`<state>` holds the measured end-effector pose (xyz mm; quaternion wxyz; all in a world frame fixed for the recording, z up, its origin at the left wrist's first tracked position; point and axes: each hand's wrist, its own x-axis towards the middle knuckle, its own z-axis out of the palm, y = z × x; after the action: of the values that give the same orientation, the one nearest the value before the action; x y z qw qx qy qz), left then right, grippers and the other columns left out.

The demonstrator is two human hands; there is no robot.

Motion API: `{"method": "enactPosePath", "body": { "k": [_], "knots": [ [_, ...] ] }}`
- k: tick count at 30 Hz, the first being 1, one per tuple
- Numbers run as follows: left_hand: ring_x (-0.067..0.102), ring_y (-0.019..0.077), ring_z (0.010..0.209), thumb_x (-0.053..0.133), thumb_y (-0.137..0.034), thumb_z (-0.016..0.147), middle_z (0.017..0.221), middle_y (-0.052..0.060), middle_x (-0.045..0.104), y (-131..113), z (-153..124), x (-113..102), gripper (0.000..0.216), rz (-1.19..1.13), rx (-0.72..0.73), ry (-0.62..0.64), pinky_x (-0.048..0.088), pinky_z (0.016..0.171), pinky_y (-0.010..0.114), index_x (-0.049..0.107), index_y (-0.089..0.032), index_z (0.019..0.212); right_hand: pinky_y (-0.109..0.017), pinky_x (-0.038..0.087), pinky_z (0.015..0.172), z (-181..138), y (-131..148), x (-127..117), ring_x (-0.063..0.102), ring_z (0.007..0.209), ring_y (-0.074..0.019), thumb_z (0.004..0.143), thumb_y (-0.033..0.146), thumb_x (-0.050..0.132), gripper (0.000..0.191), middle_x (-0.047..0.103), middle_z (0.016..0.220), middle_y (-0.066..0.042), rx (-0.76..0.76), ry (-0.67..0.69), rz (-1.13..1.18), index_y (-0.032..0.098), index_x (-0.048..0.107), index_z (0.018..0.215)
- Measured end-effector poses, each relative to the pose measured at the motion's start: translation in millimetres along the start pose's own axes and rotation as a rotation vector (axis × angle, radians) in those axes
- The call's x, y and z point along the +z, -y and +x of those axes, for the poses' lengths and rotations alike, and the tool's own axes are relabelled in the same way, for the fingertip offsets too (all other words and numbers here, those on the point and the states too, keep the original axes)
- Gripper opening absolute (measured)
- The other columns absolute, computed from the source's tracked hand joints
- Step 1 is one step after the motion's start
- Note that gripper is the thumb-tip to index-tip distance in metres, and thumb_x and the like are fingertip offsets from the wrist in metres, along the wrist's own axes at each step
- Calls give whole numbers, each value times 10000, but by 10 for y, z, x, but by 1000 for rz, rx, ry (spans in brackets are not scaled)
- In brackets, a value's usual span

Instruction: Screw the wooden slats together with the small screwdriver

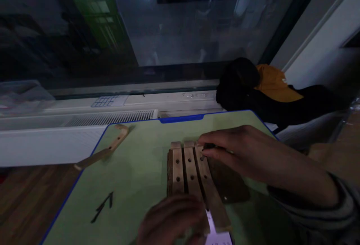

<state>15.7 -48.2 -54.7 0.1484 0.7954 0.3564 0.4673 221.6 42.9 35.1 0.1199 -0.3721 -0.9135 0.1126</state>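
Three wooden slats (191, 170) with holes lie side by side on a dark brown base piece (227, 185) on a green mat (135, 170). My right hand (247, 155) reaches in from the right, its fingers pinched on a small dark object (209, 146) at the far end of the rightmost slat. My left hand (174, 218) rests curled over the near ends of the slats at the bottom of the view. What it holds, if anything, is hidden.
A loose wooden slat (108, 150) lies at the mat's far left corner, overhanging onto the wooden table (25, 196). A thin dark tool (103, 206) lies on the mat. A white radiator (70, 132) and window stand behind. A dark bag with an orange cloth (270, 87) sits far right.
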Motion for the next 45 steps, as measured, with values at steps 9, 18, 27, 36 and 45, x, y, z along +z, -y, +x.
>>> {"method": "enactPosePath", "body": {
  "k": [9, 18, 27, 36, 45],
  "knots": [
    [678, 168, 821, 559, -154, 851, 951, 6, 730, 153, 584, 54, 202, -42, -485, 281, 526, 740, 261, 691, -209, 994, -310, 472, 800, 22, 60, 32, 643, 924, -185, 937, 286, 429, 275, 693, 1010, -44, -62, -14, 46, 223, 576, 1160],
    [655, 172, 646, 619, -207, 816, 777, 25, 734, 288, 653, 334, 106, 54, -470, 143, 480, 617, 253, 716, -174, 844, -372, 469, 861, 14, 3, 109, 618, 992, -220, 934, 291, 423, 355, 661, 1119, -80, -38, -69, -9, 189, 524, 1259],
    [615, 153, 609, 633, -178, 810, 747, 19, 724, 249, 751, 317, 87, 19, -429, 123, 439, 598, 241, 719, -168, 812, -338, 451, 897, -32, 7, 43, 557, 1051, -188, 945, 276, 383, 349, 589, 1185, -66, -31, -56, -27, 187, 514, 1257],
    [641, 154, 651, 636, -214, 827, 789, -3, 740, 297, 775, 280, 95, -50, -385, 174, 451, 655, 247, 731, -209, 829, -314, 460, 763, -7, -47, 13, 587, 876, -171, 945, 335, 393, 279, 620, 966, -43, -17, -28, -49, 203, 561, 1125],
    [644, 138, 660, 576, -187, 865, 754, -22, 726, 317, 779, 223, 157, -135, -377, 253, 431, 626, 229, 726, -231, 847, -312, 421, 668, 29, -7, 21, 609, 779, -192, 946, 373, 376, 276, 642, 831, -39, 21, 0, -133, 175, 568, 959]
  ]
}}
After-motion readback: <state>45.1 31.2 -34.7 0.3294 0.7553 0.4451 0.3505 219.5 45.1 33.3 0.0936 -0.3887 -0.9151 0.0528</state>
